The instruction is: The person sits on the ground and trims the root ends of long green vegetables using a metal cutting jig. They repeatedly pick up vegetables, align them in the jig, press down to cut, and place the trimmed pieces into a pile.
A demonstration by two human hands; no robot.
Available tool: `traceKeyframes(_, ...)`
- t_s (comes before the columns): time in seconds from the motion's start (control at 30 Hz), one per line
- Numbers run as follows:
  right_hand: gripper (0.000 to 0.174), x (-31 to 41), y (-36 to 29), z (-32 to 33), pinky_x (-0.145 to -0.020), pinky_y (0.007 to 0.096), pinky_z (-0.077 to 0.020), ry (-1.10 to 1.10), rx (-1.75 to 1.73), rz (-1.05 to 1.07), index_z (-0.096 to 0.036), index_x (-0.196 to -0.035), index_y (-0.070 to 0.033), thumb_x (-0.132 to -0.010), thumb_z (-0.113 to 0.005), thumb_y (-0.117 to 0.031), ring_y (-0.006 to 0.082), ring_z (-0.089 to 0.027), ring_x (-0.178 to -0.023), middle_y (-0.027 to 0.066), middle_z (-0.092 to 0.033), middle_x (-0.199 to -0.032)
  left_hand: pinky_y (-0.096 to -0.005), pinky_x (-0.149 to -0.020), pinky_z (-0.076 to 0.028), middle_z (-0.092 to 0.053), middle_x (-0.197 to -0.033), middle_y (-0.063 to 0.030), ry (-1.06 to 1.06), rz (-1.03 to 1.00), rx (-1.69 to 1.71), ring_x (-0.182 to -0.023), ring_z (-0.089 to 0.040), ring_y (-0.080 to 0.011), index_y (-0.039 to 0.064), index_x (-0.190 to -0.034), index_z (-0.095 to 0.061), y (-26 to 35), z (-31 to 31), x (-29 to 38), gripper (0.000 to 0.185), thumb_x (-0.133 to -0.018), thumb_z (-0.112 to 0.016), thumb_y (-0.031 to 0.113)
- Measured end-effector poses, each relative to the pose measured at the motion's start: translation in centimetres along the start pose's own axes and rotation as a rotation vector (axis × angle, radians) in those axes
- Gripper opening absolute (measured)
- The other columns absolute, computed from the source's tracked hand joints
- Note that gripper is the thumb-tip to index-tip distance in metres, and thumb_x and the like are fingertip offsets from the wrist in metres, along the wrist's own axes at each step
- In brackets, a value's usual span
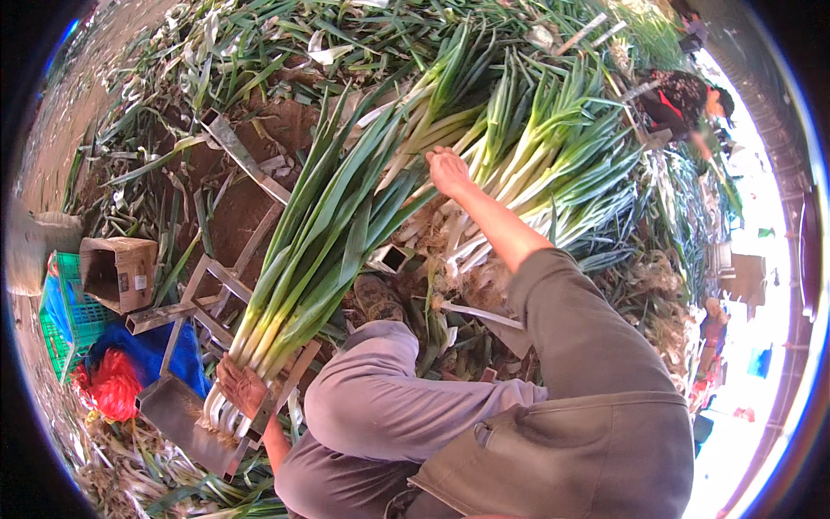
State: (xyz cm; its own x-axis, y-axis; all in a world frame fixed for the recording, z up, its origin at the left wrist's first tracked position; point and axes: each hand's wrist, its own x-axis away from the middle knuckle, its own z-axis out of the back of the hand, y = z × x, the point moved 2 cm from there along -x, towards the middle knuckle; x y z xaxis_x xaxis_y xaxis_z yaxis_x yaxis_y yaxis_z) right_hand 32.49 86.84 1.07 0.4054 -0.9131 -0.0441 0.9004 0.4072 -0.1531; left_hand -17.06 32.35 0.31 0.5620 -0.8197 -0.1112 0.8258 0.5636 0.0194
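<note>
My left hand (243, 387) is wrapped around the white stalks of a bundle of large green onions (318, 240). Its roots hang over a metal tray (185, 422) on a metal frame (211, 285), and the long leaves slant up and away to the right. Further forward, my right hand (449, 172) has curled fingers among the leaves, between this bundle and a pile of more green onions (538, 152). Whether those fingers grip a leaf or stalk is hidden. The pile's pale roots point back towards my knees.
Loose leaves (259, 58) cover the ground ahead. To the left are a green plastic crate (68, 311), a cardboard box (120, 272) and red plastic twine (113, 386). A square metal tube (392, 259) juts up near my shoe (376, 298). Another person (681, 104) bends at the far right.
</note>
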Motion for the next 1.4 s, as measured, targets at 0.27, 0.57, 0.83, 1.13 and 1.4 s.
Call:
traceKeyframes(0.27,0.029,-9.9,-3.7,-10.3,-0.108,0.0468,-0.0581,-0.531,0.459,0.222,-0.081,-0.125,-0.022,-0.102,-0.064,-0.017,0.0277,-0.072,-0.13,0.0041,-0.078,-0.137,-0.0579,-0.135,-0.024,-0.045,-0.172,-0.0144,-0.041,0.032,-0.011,-0.162,-0.039,-0.0349,0.014,-0.174,-0.039,-0.5,-0.2,0.5,0.071,-0.108,-0.058,0.028)
traceKeyframes(0.57,0.019,-7.5,4.5,-1.4,-0.093,0.0444,-0.0594,-0.219,0.832,0.458,-0.073,-0.115,-0.015,-0.1,-0.063,-0.02,0.0268,-0.075,-0.108,0.0055,-0.076,-0.113,-0.0593,-0.134,-0.025,-0.046,-0.172,-0.0129,-0.028,0.024,0.017,-0.163,-0.039,-0.0362,0.015,-0.173,-0.04,0.0,0.4,0.3,0.067,-0.11,-0.058,0.031)
traceKeyframes(0.83,0.037,-12.9,9.9,24.7,-0.11,0.0476,-0.0555,0.352,0.029,0.043,-0.074,-0.131,-0.007,-0.1,-0.079,-0.027,0.0392,-0.072,-0.119,0.0157,-0.079,-0.128,-0.0606,-0.133,-0.028,-0.048,-0.169,-0.0145,0.045,0.015,0.018,-0.16,-0.042,-0.0361,0.016,-0.172,-0.042,0.0,-0.3,0.4,0.069,-0.107,-0.063,0.026)
traceKeyframes(1.13,0.043,-7.3,-24.9,34.5,-0.106,0.0398,-0.0561,-0.055,-0.456,0.8,-0.062,-0.146,0.0,-0.111,-0.071,-0.025,0.0291,-0.072,-0.12,0.02,-0.073,-0.128,-0.0567,-0.13,-0.033,-0.052,-0.167,-0.0181,0.04,0.059,0.138,-0.159,-0.041,-0.0373,0.012,-0.164,-0.054,-0.6,-2.2,0.6,0.065,-0.103,-0.066,0.028)
traceKeyframes(1.4,0.034,5.4,-58.1,16.1,-0.097,0.053,-0.056,-0.709,-0.449,1.496,-0.065,-0.132,-0.002,-0.107,-0.066,-0.025,0.0444,-0.072,-0.107,0.0239,-0.073,-0.112,-0.0618,-0.133,-0.029,-0.051,-0.162,-0.0168,0.066,0.071,0.104,-0.156,-0.044,-0.0381,0.021,-0.169,-0.046,0.7,-0.1,0.7,0.074,-0.103,-0.067,0.047)
